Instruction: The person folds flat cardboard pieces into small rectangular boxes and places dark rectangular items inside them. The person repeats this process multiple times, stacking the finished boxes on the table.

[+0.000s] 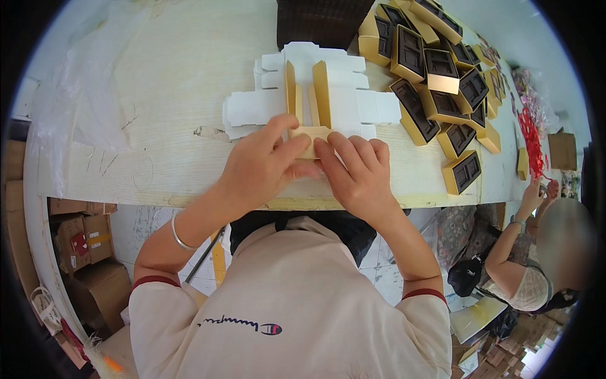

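A gold cardboard box blank, its two long sides standing up and its near end flap raised, lies in front of me on flat white card blanks. My left hand pinches the left part of the near flap between thumb and fingers. At the flap's right part my right hand has its thumb and fingers bent against the card. The fingertips of both hands nearly meet there. Part of the flap and the near corners are hidden behind my fingers.
Finished gold boxes with dark inserts are heaped at the right. A dark brown box stands at the far edge, and clear plastic film lies left. Another person at far right handles red strands. Cartons sit under the table.
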`<act>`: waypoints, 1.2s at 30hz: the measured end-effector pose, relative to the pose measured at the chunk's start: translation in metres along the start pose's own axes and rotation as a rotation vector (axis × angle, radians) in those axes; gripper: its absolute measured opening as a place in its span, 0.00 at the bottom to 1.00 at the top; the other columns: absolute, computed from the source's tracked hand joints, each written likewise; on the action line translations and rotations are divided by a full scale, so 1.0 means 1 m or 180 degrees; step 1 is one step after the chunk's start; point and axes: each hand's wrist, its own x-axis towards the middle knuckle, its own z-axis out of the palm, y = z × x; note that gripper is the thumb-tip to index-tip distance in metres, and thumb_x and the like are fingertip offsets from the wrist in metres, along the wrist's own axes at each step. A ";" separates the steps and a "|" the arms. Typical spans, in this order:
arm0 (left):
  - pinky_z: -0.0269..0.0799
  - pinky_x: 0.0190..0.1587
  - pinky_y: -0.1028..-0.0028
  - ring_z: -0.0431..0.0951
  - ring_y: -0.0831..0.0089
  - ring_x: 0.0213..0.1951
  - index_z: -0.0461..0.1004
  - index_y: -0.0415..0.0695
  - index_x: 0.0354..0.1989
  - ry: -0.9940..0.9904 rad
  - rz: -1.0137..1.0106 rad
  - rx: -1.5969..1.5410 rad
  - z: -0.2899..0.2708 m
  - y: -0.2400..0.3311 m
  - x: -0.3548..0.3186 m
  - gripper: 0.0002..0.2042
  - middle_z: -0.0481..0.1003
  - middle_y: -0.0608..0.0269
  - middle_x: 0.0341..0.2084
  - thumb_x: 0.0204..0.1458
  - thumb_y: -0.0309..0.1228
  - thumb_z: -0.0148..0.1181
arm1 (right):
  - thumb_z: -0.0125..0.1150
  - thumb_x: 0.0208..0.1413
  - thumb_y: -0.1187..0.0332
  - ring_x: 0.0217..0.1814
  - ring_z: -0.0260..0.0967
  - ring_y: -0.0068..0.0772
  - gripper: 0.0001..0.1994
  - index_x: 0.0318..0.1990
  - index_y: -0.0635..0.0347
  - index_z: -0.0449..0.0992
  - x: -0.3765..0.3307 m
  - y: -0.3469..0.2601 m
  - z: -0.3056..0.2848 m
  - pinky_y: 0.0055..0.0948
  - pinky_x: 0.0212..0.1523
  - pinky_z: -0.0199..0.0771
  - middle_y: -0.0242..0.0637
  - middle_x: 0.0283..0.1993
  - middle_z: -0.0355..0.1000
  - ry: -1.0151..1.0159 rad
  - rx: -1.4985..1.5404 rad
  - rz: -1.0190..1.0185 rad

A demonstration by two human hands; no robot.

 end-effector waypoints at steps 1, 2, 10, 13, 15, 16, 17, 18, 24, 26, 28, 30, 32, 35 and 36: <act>0.68 0.28 0.71 0.71 0.69 0.25 0.74 0.42 0.35 0.0057 0.0219 0.0322 -0.001 0.004 -0.002 0.11 0.70 0.64 0.38 0.44 0.29 0.67 | 0.60 0.41 0.72 0.38 0.63 0.31 0.11 0.36 0.59 0.75 0.002 0.000 0.000 0.30 0.39 0.57 0.34 0.39 0.66 -0.0162 0.0187 0.0056; 0.69 0.28 0.70 0.72 0.67 0.26 0.75 0.42 0.34 0.0112 0.0433 0.0650 -0.003 0.006 -0.004 0.10 0.71 0.64 0.37 0.44 0.28 0.67 | 0.59 0.41 0.73 0.37 0.63 0.31 0.10 0.35 0.59 0.74 0.005 0.000 -0.001 0.30 0.38 0.57 0.33 0.36 0.65 -0.0321 0.0382 0.0111; 0.69 0.32 0.67 0.73 0.60 0.31 0.74 0.41 0.31 -0.1032 -0.0588 -0.0490 -0.017 -0.002 0.016 0.05 0.72 0.60 0.30 0.45 0.22 0.61 | 0.63 0.43 0.74 0.33 0.63 0.33 0.07 0.33 0.58 0.74 0.027 0.012 -0.010 0.32 0.36 0.55 0.31 0.31 0.66 -0.1560 0.1298 0.0368; 0.69 0.35 0.68 0.73 0.61 0.34 0.75 0.41 0.32 -0.1432 -0.0443 -0.0444 -0.032 -0.009 0.024 0.05 0.73 0.61 0.30 0.46 0.22 0.61 | 0.65 0.43 0.73 0.35 0.64 0.33 0.11 0.38 0.57 0.77 0.028 0.022 -0.009 0.33 0.38 0.57 0.31 0.36 0.71 -0.1308 0.1477 0.0224; 0.69 0.36 0.68 0.73 0.62 0.36 0.75 0.42 0.33 -0.1438 -0.0060 -0.0314 -0.043 -0.017 0.025 0.05 0.73 0.62 0.31 0.46 0.23 0.61 | 0.66 0.43 0.72 0.38 0.65 0.34 0.13 0.39 0.57 0.78 0.026 0.035 -0.017 0.33 0.40 0.58 0.32 0.39 0.73 -0.0755 0.1268 0.0036; 0.69 0.37 0.68 0.72 0.63 0.37 0.75 0.43 0.33 -0.1289 0.0263 -0.0199 -0.047 -0.021 0.025 0.06 0.74 0.63 0.32 0.45 0.23 0.62 | 0.66 0.43 0.72 0.42 0.65 0.34 0.15 0.42 0.56 0.78 0.029 0.045 -0.023 0.32 0.42 0.59 0.33 0.43 0.73 -0.0738 0.0793 0.0006; 0.69 0.38 0.68 0.72 0.63 0.38 0.75 0.43 0.33 -0.1155 0.0597 -0.0105 -0.049 -0.021 0.027 0.07 0.74 0.64 0.33 0.44 0.24 0.62 | 0.65 0.42 0.72 0.41 0.65 0.33 0.15 0.41 0.56 0.77 0.027 0.055 -0.020 0.32 0.42 0.59 0.33 0.40 0.73 -0.0739 0.0709 -0.0118; 0.69 0.38 0.68 0.72 0.64 0.39 0.75 0.44 0.34 -0.0687 0.0753 0.0327 -0.050 -0.016 0.030 0.08 0.74 0.65 0.34 0.43 0.24 0.63 | 0.63 0.40 0.71 0.40 0.65 0.33 0.15 0.40 0.56 0.77 0.026 0.060 -0.017 0.32 0.43 0.59 0.32 0.37 0.72 -0.0741 0.0624 -0.0242; 0.70 0.38 0.68 0.73 0.64 0.40 0.75 0.46 0.35 -0.0007 0.0553 0.0973 -0.041 0.021 0.021 0.13 0.74 0.63 0.40 0.38 0.27 0.68 | 0.67 0.40 0.73 0.36 0.65 0.34 0.13 0.37 0.59 0.75 0.037 0.017 -0.042 0.32 0.39 0.59 0.30 0.31 0.71 -0.0848 0.0457 0.0195; 0.70 0.38 0.68 0.73 0.64 0.40 0.75 0.46 0.35 -0.0357 0.0658 0.0784 -0.023 0.004 0.006 0.13 0.74 0.62 0.42 0.38 0.28 0.68 | 0.63 0.41 0.75 0.38 0.66 0.36 0.14 0.40 0.61 0.75 0.030 0.008 -0.047 0.34 0.39 0.60 0.34 0.34 0.71 -0.1035 0.1114 0.0263; 0.70 0.39 0.68 0.74 0.63 0.41 0.74 0.43 0.35 -0.0622 0.0611 0.0583 -0.027 -0.018 0.012 0.15 0.74 0.60 0.44 0.36 0.26 0.68 | 0.60 0.39 0.74 0.40 0.67 0.36 0.16 0.40 0.61 0.75 0.024 0.009 -0.054 0.35 0.42 0.61 0.34 0.35 0.70 -0.0538 0.1339 0.0247; 0.71 0.40 0.69 0.74 0.63 0.41 0.74 0.43 0.36 -0.0692 0.0627 0.0231 -0.037 -0.031 0.019 0.16 0.74 0.59 0.46 0.36 0.25 0.69 | 0.59 0.39 0.78 0.43 0.67 0.38 0.23 0.49 0.59 0.74 0.017 0.038 -0.068 0.35 0.44 0.61 0.36 0.41 0.71 -0.0775 0.1025 0.0195; 0.71 0.42 0.70 0.73 0.63 0.40 0.75 0.43 0.39 -0.0813 0.0610 0.0285 -0.045 -0.023 0.025 0.19 0.71 0.60 0.51 0.34 0.26 0.70 | 0.58 0.39 0.80 0.43 0.67 0.38 0.23 0.49 0.58 0.74 0.005 0.042 -0.065 0.36 0.44 0.61 0.36 0.41 0.71 -0.1007 0.0985 0.0070; 0.70 0.42 0.70 0.72 0.63 0.39 0.75 0.45 0.40 -0.1084 0.0587 0.0233 -0.047 -0.005 0.024 0.20 0.70 0.61 0.53 0.33 0.27 0.71 | 0.63 0.44 0.75 0.40 0.66 0.40 0.20 0.49 0.57 0.75 -0.007 0.032 -0.056 0.37 0.45 0.62 0.37 0.42 0.71 -0.1232 0.1281 -0.0175; 0.70 0.42 0.70 0.72 0.63 0.38 0.74 0.45 0.39 -0.1230 0.0572 0.0034 -0.047 -0.002 0.019 0.20 0.71 0.62 0.52 0.33 0.28 0.71 | 0.64 0.44 0.74 0.40 0.66 0.39 0.19 0.47 0.57 0.76 -0.010 0.031 -0.053 0.37 0.44 0.61 0.36 0.41 0.71 -0.1184 0.1342 -0.0190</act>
